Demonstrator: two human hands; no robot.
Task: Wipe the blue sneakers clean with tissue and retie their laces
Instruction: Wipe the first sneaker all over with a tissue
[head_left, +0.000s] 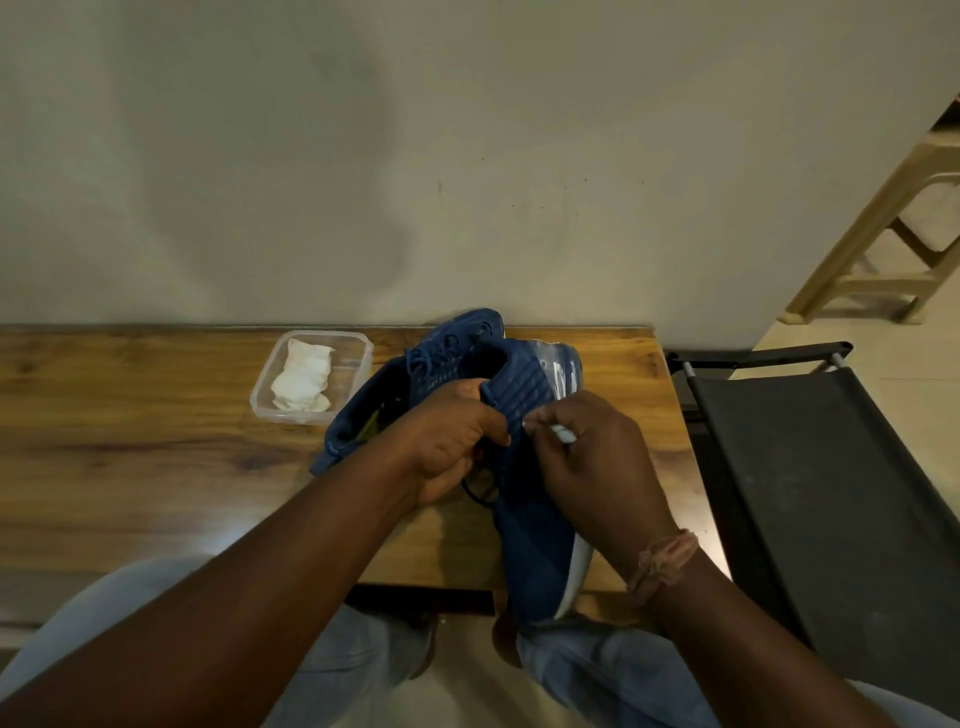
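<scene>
Blue sneaker in hands (535, 519): held tilted above the desk's near edge, toe toward the person, white sole edge showing at the right.
Left hand (452, 441): curled round the collar of that sneaker, dark lace (480, 491) looping out beneath the palm.
Right hand (597, 452): fingers bent, pinching a small white piece of tissue (562, 433) against the upper.
Second blue sneaker (415, 374): lying on the desk behind the hands, partly hidden by them, laces loose at the top.
Writing: pale marking on the side of the held sneaker, too blurred to read.
Container (311, 376): clear plastic tub on the desk, just left of the second sneaker; crumpled white tissue wad (304, 382) inside.
Desk (130, 441): wooden, set against a plain wall.
Wrist: brown band (662, 564) on the right wrist.
Right side: black chair (831, 493) beside the desk, beige plastic stool (893, 244) farther back.
</scene>
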